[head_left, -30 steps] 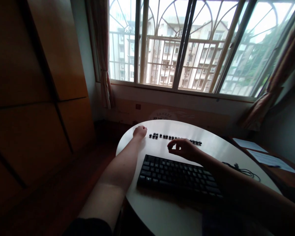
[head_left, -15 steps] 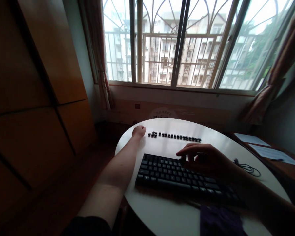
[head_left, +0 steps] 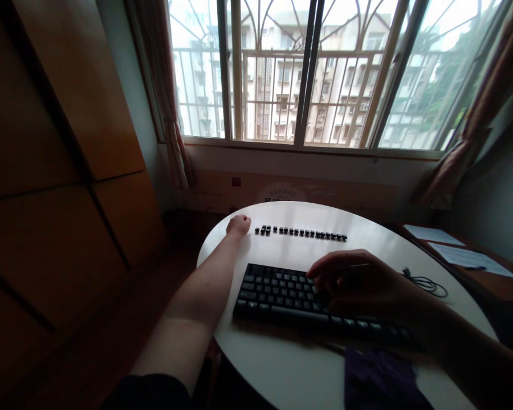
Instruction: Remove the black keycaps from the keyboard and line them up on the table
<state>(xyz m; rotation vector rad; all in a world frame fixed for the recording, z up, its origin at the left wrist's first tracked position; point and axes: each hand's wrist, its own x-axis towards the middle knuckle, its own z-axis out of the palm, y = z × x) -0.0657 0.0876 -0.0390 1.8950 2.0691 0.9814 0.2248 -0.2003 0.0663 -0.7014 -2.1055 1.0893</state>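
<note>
A black keyboard (head_left: 277, 296) lies across the white round table, its top row darker than the lettered keys below. Over its right half is my right hand (head_left: 350, 282), fingers curled down and closed at the keys; what lies between the fingertips is hidden. A ring shows on one finger. At the table's far left edge rests my left hand (head_left: 239, 224), closed like a fist, and its inside cannot be seen. Just right of it, several loose black keycaps (head_left: 308, 233) stand in a long row, with a small cluster (head_left: 265, 229) at the left end.
A coiled black cable (head_left: 425, 285) lies to the right of the keyboard. Dark purple cloth (head_left: 380, 378) sits at the near edge. Papers (head_left: 470, 259) and a pen rest on a brown surface at right. Wooden cabinets (head_left: 68, 114) stand at left; a barred window is ahead.
My right hand has lowered onto the keyboard, its index finger bending down from a straighter pose. The left hand stays at the table's edge. The whole view has shifted slightly.
</note>
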